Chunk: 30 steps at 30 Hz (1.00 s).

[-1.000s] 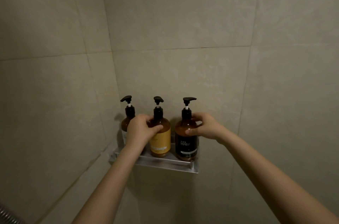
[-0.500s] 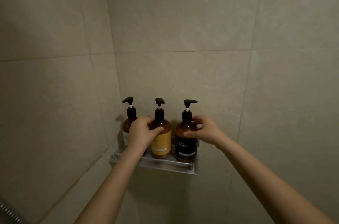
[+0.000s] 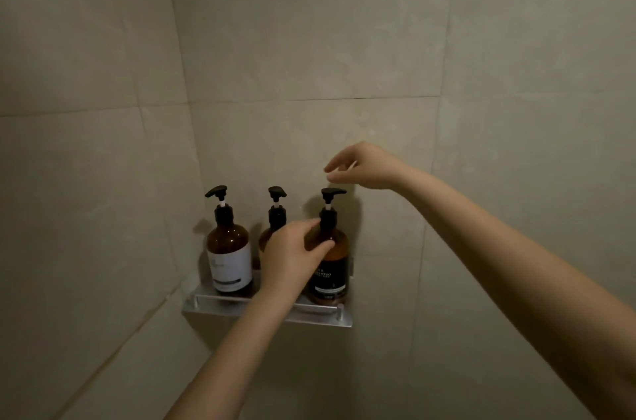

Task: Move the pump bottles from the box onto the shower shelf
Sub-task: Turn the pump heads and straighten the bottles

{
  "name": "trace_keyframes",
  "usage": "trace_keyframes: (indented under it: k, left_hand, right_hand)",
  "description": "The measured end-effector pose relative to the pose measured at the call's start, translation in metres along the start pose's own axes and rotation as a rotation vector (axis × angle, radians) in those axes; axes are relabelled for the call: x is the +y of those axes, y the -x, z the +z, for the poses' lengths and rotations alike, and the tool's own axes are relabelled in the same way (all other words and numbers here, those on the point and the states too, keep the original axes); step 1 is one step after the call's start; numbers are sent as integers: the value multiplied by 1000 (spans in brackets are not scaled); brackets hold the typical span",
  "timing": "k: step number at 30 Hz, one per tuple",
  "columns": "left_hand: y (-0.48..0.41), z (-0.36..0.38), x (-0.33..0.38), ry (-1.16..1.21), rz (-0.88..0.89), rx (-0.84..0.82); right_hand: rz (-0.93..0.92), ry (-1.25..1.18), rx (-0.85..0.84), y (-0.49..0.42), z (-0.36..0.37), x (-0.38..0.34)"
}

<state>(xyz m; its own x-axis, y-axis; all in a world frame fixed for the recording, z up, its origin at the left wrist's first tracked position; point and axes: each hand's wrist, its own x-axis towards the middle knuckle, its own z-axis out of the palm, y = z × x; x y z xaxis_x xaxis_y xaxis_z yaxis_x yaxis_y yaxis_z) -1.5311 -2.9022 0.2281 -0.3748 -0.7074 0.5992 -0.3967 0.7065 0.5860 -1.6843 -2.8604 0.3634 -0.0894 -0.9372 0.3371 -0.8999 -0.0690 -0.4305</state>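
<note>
**Three bottles up, final nudges left**

Tiled shower corner [image 3: 309,41], dim, with shower shelf [image 3: 339,318] fixed at about 6 o'clock of centre. Standing upright on it: white-label bottle [image 3: 229,256] at 9 o'clock of the row, middle bottle [image 3: 277,209] mostly hidden behind a wrist, black-label bottle [image 3: 332,276] at 3 o'clock. Left hand [image 3: 292,256] wrapped loosely on the black-label bottle's shoulder, thumb and fingers [image 3: 323,245] touching the glass. Right hand [image 3: 366,166] poised at 12 o'clock of that bottle's pump head [image 3: 333,193], fingers loosely curled, slightly parted, pinching nothing. No box in view. Judged nearly finished: all three visible bottles placed; probably only straightening the last pump left, then letting go. Whether more bottles wait in the box cannot be told.
</note>
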Motion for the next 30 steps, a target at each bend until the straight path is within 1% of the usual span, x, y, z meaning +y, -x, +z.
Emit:
trace_keyframes:
  k: [2,4,7,10,18,22,30]
  left_hand:
    - [-1,2,0,25,-13,-28]
    - [-4,3,-2,69,-45,-30]
    - [-7,5,-5,96,-107,-65]
    - [-7,8,-9,137,-158,-106]
    - [-9,9,-12,135,-169,-118]
    - [-6,9,-12,144,-155,-117]
    - [-6,11,-13,155,-161,-117]
  right_hand:
    - [-8,72,-64,-4,2,-8]
    - [11,85,-120,-8,4,-11]
    - [60,88,-152,-12,7,-13]
    - [106,86,-137,-15,8,-13]
    - [247,185,-2,-26,23,-9]
    - [280,99,-19,-24,26,-5]
    - [279,-135,-61,-12,19,-8]
